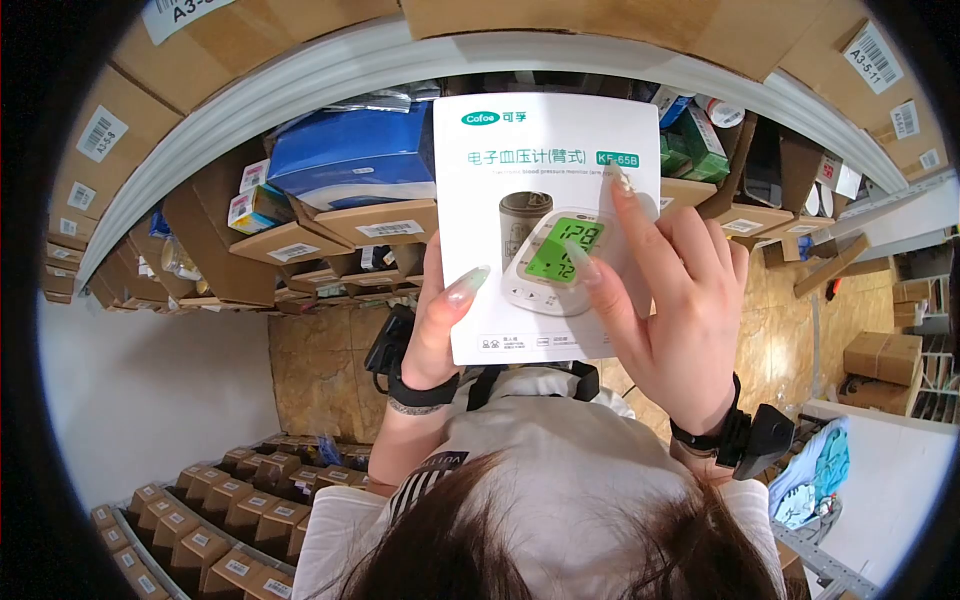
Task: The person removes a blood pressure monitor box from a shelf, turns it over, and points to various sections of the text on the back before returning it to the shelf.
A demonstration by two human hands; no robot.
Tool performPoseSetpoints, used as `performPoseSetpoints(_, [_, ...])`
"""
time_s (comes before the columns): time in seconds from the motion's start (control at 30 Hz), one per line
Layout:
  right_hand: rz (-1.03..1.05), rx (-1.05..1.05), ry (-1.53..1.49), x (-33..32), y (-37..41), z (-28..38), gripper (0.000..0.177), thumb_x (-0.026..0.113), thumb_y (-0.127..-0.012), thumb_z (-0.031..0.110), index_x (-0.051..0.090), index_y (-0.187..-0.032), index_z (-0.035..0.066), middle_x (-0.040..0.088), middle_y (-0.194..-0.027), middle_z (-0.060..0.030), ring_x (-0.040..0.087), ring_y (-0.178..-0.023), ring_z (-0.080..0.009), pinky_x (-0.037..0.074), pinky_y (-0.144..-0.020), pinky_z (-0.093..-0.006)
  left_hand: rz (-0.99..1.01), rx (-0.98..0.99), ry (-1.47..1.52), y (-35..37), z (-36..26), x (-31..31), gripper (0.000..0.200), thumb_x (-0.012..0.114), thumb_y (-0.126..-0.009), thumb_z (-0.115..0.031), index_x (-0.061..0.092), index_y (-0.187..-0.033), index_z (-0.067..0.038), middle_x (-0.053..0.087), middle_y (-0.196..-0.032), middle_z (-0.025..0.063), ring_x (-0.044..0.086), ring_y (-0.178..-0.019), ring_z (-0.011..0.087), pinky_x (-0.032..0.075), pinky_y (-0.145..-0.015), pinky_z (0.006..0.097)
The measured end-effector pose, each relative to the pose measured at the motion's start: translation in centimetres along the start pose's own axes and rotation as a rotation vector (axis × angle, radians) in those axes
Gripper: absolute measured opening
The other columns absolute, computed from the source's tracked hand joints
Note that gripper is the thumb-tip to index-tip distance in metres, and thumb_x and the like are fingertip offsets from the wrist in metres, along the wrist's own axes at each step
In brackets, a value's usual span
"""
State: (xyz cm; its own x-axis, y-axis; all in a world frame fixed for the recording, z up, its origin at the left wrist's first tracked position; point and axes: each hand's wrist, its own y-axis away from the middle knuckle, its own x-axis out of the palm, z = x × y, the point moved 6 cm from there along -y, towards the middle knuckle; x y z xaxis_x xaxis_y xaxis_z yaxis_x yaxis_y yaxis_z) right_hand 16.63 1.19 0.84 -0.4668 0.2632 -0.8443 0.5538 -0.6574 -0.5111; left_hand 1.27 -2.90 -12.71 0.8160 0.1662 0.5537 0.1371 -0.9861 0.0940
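A white blood pressure monitor box (550, 130) with green lettering and a picture of the monitor is held up in front of my chest. My left hand (437, 325) grips its lower left edge, thumb on the front and the other fingers hidden behind. On the front face, the index fingertip of my right hand (675, 295) rests at the green "KF-65B" label. My right thumb lies over the printed screen, apart from the index finger, while the other fingers bend loosely beside the box's right edge. Both wrists wear black straps with devices.
Behind the box, a shelf holds open cardboard bins (385, 222), a blue box (355, 150) and green boxes (703, 145). Rows of labelled cartons (225, 505) stand at lower left. A carton (880, 358) and bagged clothing (812, 475) are at right. The floor (320, 370) is tan tile.
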Motion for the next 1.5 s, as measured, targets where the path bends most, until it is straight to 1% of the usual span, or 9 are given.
performPoseSetpoints(0.4, [-0.005,0.040,0.005,-0.1,0.4,-0.4,0.043,0.061,-0.081,0.024,0.057,-0.118,0.004,0.042,-0.073,-0.0044,0.044,-0.067,-0.0198,0.031,-0.066,-0.0319,0.010,0.006,-0.032,0.1,-0.2,0.1,0.087,0.059,-0.071,-0.043,0.020,-0.135,0.002,0.040,-0.127,0.0179,0.044,-0.117,0.0241,0.038,-0.097,0.0369])
performPoseSetpoints(0.5, [0.024,0.042,0.063,0.1,0.3,0.2,0.044,0.061,-0.080,0.022,0.055,-0.121,0.005,0.043,-0.077,-0.0055,0.044,-0.072,-0.0215,0.032,-0.067,-0.0330,0.004,0.022,0.002,0.0,0.0,0.0,0.085,0.058,-0.072,-0.042,0.020,-0.135,0.002,0.040,-0.127,0.0184,0.044,-0.116,0.0246,0.038,-0.097,0.0376])
performPoseSetpoints(0.57, [-0.083,0.030,0.072,0.2,0.3,0.6,0.048,0.066,-0.073,0.029,0.056,-0.116,0.009,0.044,-0.079,-0.0046,0.044,-0.074,-0.0233,0.032,-0.066,-0.0357,0.023,0.011,0.002,0.0,-0.2,0.3,0.084,0.058,-0.073,-0.042,0.021,-0.135,0.001,0.039,-0.128,0.0188,0.043,-0.117,0.0249,0.037,-0.097,0.0386])
performPoseSetpoints(0.63, [-0.085,-0.020,0.057,0.4,0.0,1.5,0.048,0.064,-0.074,0.030,0.056,-0.117,0.009,0.044,-0.083,-0.0045,0.043,-0.077,-0.0231,0.031,-0.068,-0.0362,0.015,0.002,0.000,0.2,-0.1,0.2,0.083,0.057,-0.073,-0.042,0.021,-0.135,0.000,0.039,-0.128,0.0191,0.043,-0.117,0.0255,0.037,-0.098,0.0391])
performPoseSetpoints(0.7, [-0.021,-0.116,0.002,0.8,-0.4,3.4,0.048,0.062,-0.076,0.034,0.055,-0.117,0.009,0.044,-0.085,-0.0039,0.043,-0.079,-0.0224,0.031,-0.071,-0.0378,-0.007,-0.021,-0.006,0.4,0.0,0.0,0.083,0.056,-0.074,-0.041,0.020,-0.136,0.000,0.038,-0.129,0.0192,0.043,-0.117,0.0260,0.036,-0.098,0.0391])
performPoseSetpoints(0.77, [0.002,-0.114,-0.075,1.1,-0.8,4.3,0.053,0.067,-0.074,0.031,0.054,-0.120,0.008,0.044,-0.084,-0.0052,0.041,-0.077,-0.0237,0.029,-0.071,-0.0367,0.044,0.046,-0.049,0.4,-0.4,0.2,0.085,0.056,-0.075,-0.043,0.018,-0.137,0.000,0.036,-0.131,0.0192,0.042,-0.119,0.0266,0.035,-0.099,0.0393])
performPoseSetpoints(0.87, [0.030,-0.077,-0.040,2.5,-0.9,4.3,0.056,0.067,-0.073,0.037,0.055,-0.119,0.008,0.043,-0.084,-0.0044,0.040,-0.076,-0.0236,0.028,-0.070,-0.0378,0.047,0.048,-0.056,0.3,-0.4,0.1,0.086,0.056,-0.074,-0.044,0.017,-0.138,-0.001,0.035,-0.132,0.0188,0.041,-0.120,0.0266,0.034,-0.100,0.0394])
performPoseSetpoints(1.2, [0.022,-0.084,0.022,2.5,-0.2,4.5,0.053,0.067,-0.072,0.038,0.059,-0.115,0.007,0.045,-0.086,-0.0031,0.042,-0.078,-0.0233,0.029,-0.071,-0.0376,0.050,0.047,-0.079,0.3,-0.2,0.0,0.090,0.058,-0.072,-0.045,0.015,-0.139,-0.003,0.033,-0.135,0.0177,0.037,-0.123,0.0264,0.031,-0.102,0.0395])
performPoseSetpoints(1.5, [-0.072,-0.061,0.037,2.6,0.6,3.9,0.050,0.066,-0.073,0.038,0.060,-0.114,0.010,0.044,-0.083,-0.0030,0.042,-0.077,-0.0218,0.029,-0.072,-0.0372,0.015,0.030,-0.063,0.5,-0.3,0.2,0.091,0.059,-0.070,-0.044,0.016,-0.139,-0.003,0.033,-0.134,0.0175,0.037,-0.123,0.0263,0.031,-0.101,0.0385])
